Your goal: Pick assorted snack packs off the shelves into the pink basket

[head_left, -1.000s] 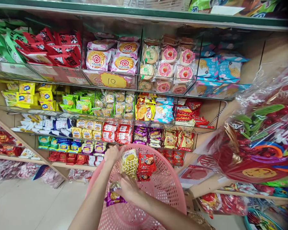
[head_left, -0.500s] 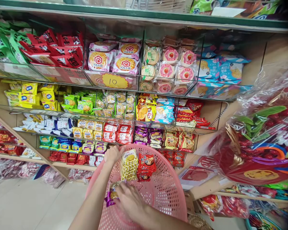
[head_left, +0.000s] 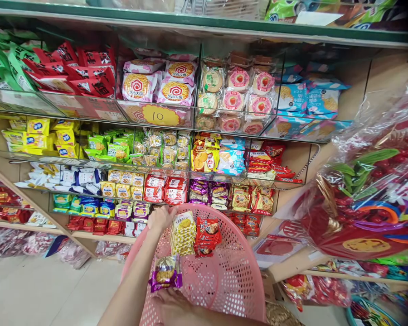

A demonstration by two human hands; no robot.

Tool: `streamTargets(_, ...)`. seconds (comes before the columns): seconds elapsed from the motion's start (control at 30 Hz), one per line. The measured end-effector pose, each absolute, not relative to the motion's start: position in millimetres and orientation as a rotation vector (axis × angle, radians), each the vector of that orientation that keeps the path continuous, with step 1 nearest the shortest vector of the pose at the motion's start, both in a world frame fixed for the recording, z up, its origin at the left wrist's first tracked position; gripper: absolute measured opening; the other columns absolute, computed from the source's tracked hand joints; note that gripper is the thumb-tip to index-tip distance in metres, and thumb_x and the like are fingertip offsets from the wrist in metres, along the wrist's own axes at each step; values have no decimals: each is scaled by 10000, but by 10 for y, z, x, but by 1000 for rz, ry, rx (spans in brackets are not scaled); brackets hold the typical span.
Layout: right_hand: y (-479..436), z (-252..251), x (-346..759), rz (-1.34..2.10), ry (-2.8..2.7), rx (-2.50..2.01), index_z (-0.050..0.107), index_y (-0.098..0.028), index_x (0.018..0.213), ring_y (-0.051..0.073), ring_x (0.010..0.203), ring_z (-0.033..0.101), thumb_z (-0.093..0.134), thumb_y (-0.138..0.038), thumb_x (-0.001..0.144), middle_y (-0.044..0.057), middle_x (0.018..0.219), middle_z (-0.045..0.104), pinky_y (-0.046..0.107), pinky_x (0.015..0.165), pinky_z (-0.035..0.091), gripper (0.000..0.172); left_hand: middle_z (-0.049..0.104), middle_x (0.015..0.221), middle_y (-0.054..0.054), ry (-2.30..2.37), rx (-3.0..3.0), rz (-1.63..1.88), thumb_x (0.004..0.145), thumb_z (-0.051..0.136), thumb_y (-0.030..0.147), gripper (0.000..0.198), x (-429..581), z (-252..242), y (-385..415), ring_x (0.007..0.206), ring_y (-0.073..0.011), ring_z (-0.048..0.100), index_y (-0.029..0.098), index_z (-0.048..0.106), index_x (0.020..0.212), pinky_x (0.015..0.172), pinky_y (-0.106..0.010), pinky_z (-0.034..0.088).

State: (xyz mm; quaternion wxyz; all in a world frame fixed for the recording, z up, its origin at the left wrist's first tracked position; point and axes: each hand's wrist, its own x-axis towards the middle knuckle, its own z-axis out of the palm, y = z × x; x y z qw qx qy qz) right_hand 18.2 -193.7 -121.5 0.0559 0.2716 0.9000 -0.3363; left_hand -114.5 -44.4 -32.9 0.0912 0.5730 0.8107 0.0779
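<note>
My left hand (head_left: 159, 219) is closed over the far left rim of a pink plastic basket (head_left: 240, 240) full of small holes. Inside, a stack of yellow-and-white biscuit packets (head_left: 184, 235) leans by the far wall, beside a short stack of red snack packets (head_left: 207, 235). Nearer to me lies a purple biscuit packet (head_left: 166, 272) with a clear front. My right hand (head_left: 172, 305) is low in the basket, just below that packet's near edge, its fingers partly out of sight and not wrapped around it.
Shelves with clear dividers hold rows of wrapped biscuits, among them purple packets (head_left: 209, 194) behind the basket. A yellow price tag (head_left: 161, 114) reads 10. Plastic-wrapped decorations (head_left: 367, 199) jut out on the right. A teal basket (head_left: 370, 312) stands at lower right.
My right hand has come off the purple biscuit packet and drawn back toward me, uncovering it. My left hand stays on the rim. The view has shifted slightly.
</note>
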Motion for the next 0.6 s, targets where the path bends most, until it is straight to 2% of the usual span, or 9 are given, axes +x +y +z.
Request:
streamTargets(0.3, -1909, -1361, 100, -856, 2797, 820, 440, -126, 1233, 341, 1062, 500, 635, -341, 664, 169, 1226, 500, 484, 856, 449, 638, 672, 957, -180, 2406, 1690, 230, 763, 211, 684, 679, -1144, -307, -441, 912, -330, 617, 186, 646, 918, 742, -399, 444)
streamTargets(0.4, -1854, -1192, 162, -765, 2770, 621, 525, -155, 1147, 288, 1027, 536, 589, -354, 726, 136, 1190, 543, 382, 814, 472, 470, 674, 948, -179, 2413, 1694, 245, 763, 207, 685, 682, -1171, -348, -425, 907, -334, 618, 188, 645, 928, 737, -402, 447)
streamTargets(0.47, -1731, -951, 255, -802, 2809, 537, 595, -195, 1019, 221, 899, 589, 525, -367, 776, 75, 1031, 629, 292, 706, 478, 306, 676, 946, -175, 2419, 1693, 249, 761, 212, 685, 678, -1199, -382, -416, 901, -332, 621, 193, 648, 925, 734, -400, 449)
streamTargets(0.53, -1502, -653, 379, -858, 2909, 719, 612, -223, 928, 166, 737, 596, 470, -364, 810, 20, 849, 657, 246, 612, 448, 233, 677, 943, -171, 2420, 1696, 246, 758, 216, 688, 676, -1225, -407, -414, 893, -329, 624, 197, 654, 910, 730, -399, 451)
streamTargets(0.6, -1166, -377, 512, -878, 3029, 1087, 602, -233, 889, 142, 693, 585, 416, -313, 845, -2, 801, 649, 237, 612, 427, 207, 677, 937, -173, 2421, 1697, 244, 757, 212, 690, 683, -1242, -414, -424, 887, -330, 626, 195, 656, 910, 727, -400, 451)
